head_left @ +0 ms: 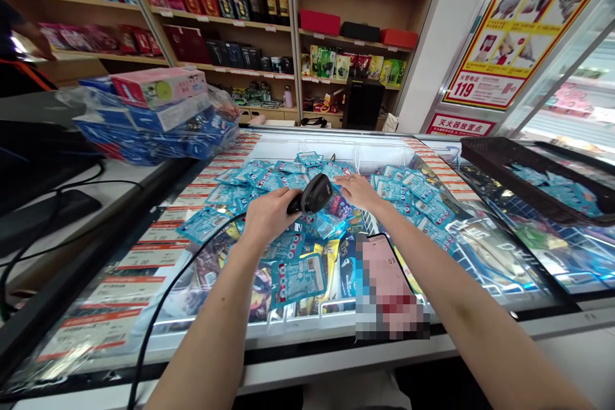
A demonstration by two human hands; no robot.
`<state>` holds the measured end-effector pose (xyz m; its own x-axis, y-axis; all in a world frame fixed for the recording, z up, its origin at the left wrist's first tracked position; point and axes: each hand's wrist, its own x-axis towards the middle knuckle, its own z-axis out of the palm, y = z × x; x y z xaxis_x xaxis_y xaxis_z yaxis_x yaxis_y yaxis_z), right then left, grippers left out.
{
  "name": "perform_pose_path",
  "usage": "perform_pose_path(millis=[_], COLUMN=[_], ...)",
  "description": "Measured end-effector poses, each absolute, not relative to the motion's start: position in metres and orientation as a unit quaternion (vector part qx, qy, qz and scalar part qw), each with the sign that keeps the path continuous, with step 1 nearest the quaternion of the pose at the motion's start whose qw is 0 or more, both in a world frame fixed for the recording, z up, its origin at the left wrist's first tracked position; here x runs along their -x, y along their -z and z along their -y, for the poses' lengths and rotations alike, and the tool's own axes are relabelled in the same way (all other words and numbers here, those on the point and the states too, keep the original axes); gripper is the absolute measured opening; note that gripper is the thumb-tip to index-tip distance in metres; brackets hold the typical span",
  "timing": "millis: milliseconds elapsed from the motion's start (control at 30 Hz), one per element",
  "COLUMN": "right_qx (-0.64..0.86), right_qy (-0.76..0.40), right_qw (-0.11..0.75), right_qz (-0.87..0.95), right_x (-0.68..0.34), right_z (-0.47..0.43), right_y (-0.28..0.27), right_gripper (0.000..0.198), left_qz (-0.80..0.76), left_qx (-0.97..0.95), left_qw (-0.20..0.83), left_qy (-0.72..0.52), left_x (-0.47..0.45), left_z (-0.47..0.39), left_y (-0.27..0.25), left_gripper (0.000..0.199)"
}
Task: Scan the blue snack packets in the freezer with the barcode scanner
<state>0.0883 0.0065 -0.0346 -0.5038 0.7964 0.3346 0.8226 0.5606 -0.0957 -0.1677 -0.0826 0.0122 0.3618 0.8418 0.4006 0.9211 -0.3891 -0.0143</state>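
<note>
My left hand (269, 218) is wrapped round the handle of a black barcode scanner (317, 195), its head tilted toward the right. From the scanner a black cable (180, 278) runs down past my left forearm. Just right of the scanner head, my right hand (358, 192) is stretched over the packets with its fingers extended; whether the fingertips touch a packet is hard to make out. Small teal packets (298, 278) lie spread on the glass lid under and around both hands. Another pile of teal packets (418, 192) lies to the right of my right hand.
A phone (384, 275) lies on the glass near the front edge. Right of the piles stands a dark basket (485, 157) holding teal packets. Plastic-wrapped boxes (158, 112) are stacked at the left. Shelves of goods (230, 19) stand behind the freezer. A person's arm (36, 38) shows far left.
</note>
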Motion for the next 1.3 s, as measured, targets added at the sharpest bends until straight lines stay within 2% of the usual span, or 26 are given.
perform_pose_path(millis=[167,333,467,667,800,967,1133,1300], right_qx=[0.445,0.473,0.558,0.61,0.637,0.631,0.611,0.578], right_qy=[0.004,-0.088,-0.035,-0.046,-0.076,-0.157,-0.256,-0.285], right_qw=[0.217,0.259,0.311,0.249,0.253,0.379,0.508,0.57], right_qz=[0.869,0.838,0.768,0.751,0.724,0.658,0.55,0.509], right_x=[-0.103,-0.112,-0.111,-0.105,-0.107,-0.123,-0.138,-0.143], right_z=[0.021,0.03,0.02,0.005,0.004,0.021,0.047,0.058], right_y=[0.028,0.02,0.022,0.026,0.018,0.017,0.026,0.029], right_gripper=[0.029,0.029,0.032,0.045,0.048,0.025,0.034,0.032], left_qz=[0.548,0.547,0.53,0.515,0.516,0.508,0.486,0.469], left_qx=[0.809,0.81,0.824,0.836,0.836,0.838,0.851,0.863], left_qw=[0.116,0.113,0.114,0.108,0.104,0.096,0.083,0.078], left_qy=[0.179,0.179,0.162,0.154,0.154,0.175,0.178,0.169], left_x=[0.17,0.17,0.169,0.167,0.167,0.164,0.157,0.153], left_z=[0.083,0.084,0.083,0.083,0.084,0.085,0.088,0.088], left_y=[-0.014,-0.015,-0.013,-0.012,-0.013,-0.014,-0.015,-0.013], left_gripper=[0.038,0.039,0.039,0.04,0.04,0.04,0.041,0.04])
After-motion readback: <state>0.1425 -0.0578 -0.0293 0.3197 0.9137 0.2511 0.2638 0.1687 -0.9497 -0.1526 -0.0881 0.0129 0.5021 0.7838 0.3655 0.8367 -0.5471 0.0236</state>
